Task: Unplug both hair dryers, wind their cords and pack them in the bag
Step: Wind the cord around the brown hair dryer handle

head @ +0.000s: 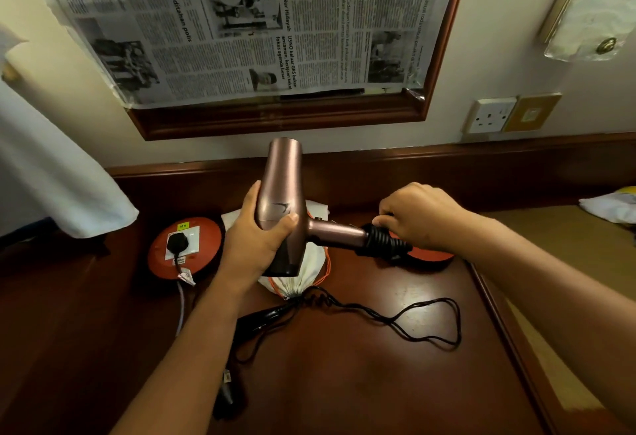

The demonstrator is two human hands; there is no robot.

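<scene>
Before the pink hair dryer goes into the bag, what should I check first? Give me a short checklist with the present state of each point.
1. Left hand holds the body of the pink hair dryer firmly: ok.
2. Cord wound on the handle: coils sit at the handle's end under the right hand; whether all is wound, cannot tell.
3. Pink dryer's plug free of any socket: cannot tell, the plug is hidden.
4. White bag open to receive it: cannot tell, the dryer hides most of it.
5. Black hair dryer ready to pack: not ok, its cord lies loose on the table.
6. Left red socket base free: not ok, a black plug sits in it.
</scene>
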